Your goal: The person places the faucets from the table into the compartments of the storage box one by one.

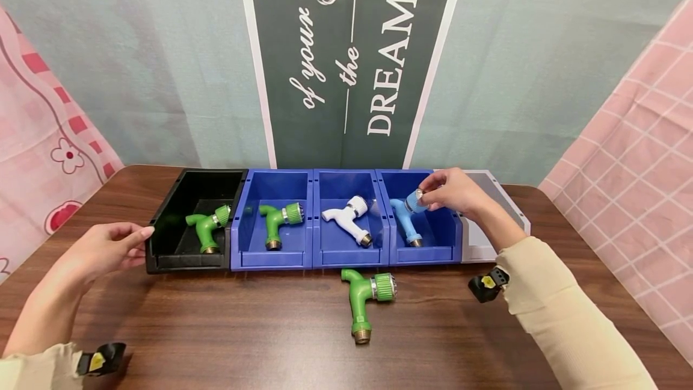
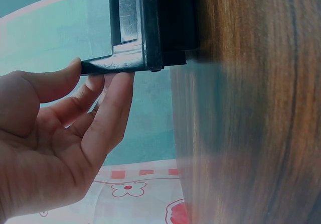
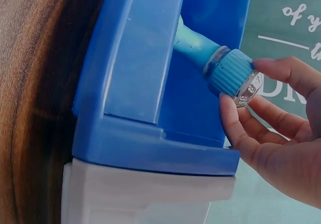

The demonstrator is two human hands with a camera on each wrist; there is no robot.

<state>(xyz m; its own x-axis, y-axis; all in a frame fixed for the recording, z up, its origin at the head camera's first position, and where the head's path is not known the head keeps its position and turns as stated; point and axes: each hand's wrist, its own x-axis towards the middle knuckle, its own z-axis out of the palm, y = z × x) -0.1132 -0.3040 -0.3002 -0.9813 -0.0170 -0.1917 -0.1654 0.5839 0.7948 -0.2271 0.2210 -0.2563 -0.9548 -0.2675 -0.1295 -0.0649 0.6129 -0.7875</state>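
Note:
My right hand [image 1: 452, 192] pinches the ribbed knob of a light blue tap [image 3: 233, 73] between thumb and fingers. This tap [image 1: 405, 221] leans inside the rightmost blue bin [image 1: 428, 256], its brass threaded end low near the bin's front. At the far left, my left hand [image 1: 110, 248] touches the outer side of the black bin [image 1: 186, 262]. Its thumb is at the rim [image 2: 95, 66] and its fingertips press the side wall from outside. A green tap [image 1: 206, 230] lies in the black bin. Another green tap [image 1: 360, 306] lies on the table in front of the row.
The left blue bin [image 1: 271, 262] holds a green tap [image 1: 275, 224]; the middle blue bin [image 1: 352, 259] holds a white tap [image 1: 346, 219]. A grey bin [image 1: 479, 251] ends the row at right, partly behind my right arm. Curtains hang behind the brown table [image 1: 243, 330].

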